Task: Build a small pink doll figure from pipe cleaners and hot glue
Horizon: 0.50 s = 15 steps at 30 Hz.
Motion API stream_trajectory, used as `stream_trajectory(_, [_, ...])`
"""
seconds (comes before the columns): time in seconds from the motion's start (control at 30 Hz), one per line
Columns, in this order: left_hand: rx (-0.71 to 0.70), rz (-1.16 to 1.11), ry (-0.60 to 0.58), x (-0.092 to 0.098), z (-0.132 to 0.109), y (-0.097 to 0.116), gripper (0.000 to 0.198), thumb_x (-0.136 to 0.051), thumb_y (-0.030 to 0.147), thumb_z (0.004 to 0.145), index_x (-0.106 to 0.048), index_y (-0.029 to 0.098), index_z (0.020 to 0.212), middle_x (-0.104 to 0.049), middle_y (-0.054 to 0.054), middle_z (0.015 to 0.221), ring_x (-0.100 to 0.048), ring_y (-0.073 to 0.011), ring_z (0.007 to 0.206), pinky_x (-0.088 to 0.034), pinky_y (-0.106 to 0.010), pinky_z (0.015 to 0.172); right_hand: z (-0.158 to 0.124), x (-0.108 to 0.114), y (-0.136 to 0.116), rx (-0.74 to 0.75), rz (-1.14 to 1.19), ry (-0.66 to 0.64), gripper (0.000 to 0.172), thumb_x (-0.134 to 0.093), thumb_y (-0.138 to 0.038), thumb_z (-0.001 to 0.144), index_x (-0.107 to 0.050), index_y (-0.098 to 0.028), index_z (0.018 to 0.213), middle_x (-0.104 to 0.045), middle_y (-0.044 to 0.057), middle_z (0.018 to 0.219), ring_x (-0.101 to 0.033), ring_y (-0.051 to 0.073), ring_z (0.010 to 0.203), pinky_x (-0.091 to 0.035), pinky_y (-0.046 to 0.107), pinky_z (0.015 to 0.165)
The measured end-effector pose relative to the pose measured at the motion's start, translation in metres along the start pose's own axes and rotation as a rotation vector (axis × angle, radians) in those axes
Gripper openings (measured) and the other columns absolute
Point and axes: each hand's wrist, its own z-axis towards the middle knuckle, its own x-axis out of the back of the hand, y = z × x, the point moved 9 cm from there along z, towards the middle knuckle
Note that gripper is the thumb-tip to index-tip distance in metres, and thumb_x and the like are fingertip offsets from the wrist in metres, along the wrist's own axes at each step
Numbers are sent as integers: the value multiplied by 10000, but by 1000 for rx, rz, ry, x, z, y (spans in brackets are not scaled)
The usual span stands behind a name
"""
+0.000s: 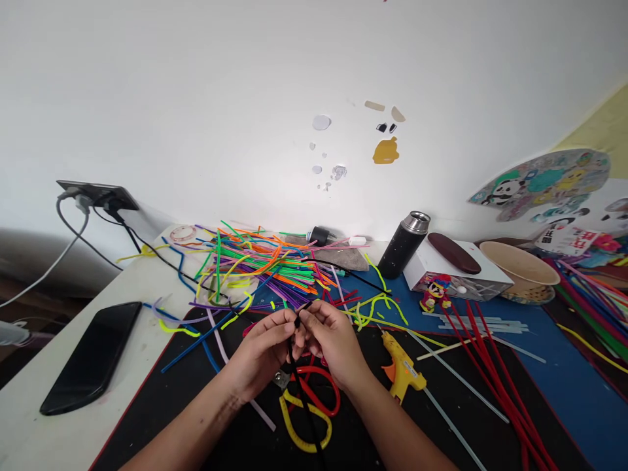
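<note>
Along the left edge of the white counter (73,438) lies a flat black phone (91,360). The multicoloured heap of fuzzy stems (265,261) sits toward the far edge, probably to free room. Left hand (267,343), wrist angled inward, pinches a thin black fuzzy stem (305,396) above the near edge; right hand (333,340) mirrors it, pinching too, likely for fine control. Rightward rests a yellow plastic glue gun (402,366).

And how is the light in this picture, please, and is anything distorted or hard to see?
Head view: wall brighter mid-frame, darker lower left; head view: thermos leaning outward, likely lens stretch; head view: the held black strip partly blending into the black mat.
</note>
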Motion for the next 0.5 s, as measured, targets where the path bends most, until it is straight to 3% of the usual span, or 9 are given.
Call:
stream_trajectory(0.23, [9,36,44,3,2,-1,349,-944,398,725,-696,153,752,-671,-40,726,-596,-143,628,-420,-240,559,-4,5,3,13,56,27,434,-828,-551,834,-600,-187,773,-660,-11,626,-549,88,457,-300,187,420])
stream_trajectory(0.37, [-78,76,170,17,5,9,338,-955,378,705,-702,162,765,-697,-48,813,-598,-149,689,-460,-245,599,-7,17,3,8,56,58,460,-824,-565,830,-561,-198,739,-595,-44,596,-451,65,430,-269,180,394])
stream_trajectory(0.5, [-118,122,212,24,5,14,331,-938,387,731,-689,171,767,-696,-39,803,-585,-145,686,-457,-245,620,-9,17,1,21,-41,7,487,-793,-609,835,-526,-217,726,-534,-68,518,-421,74,398,-275,200,390])
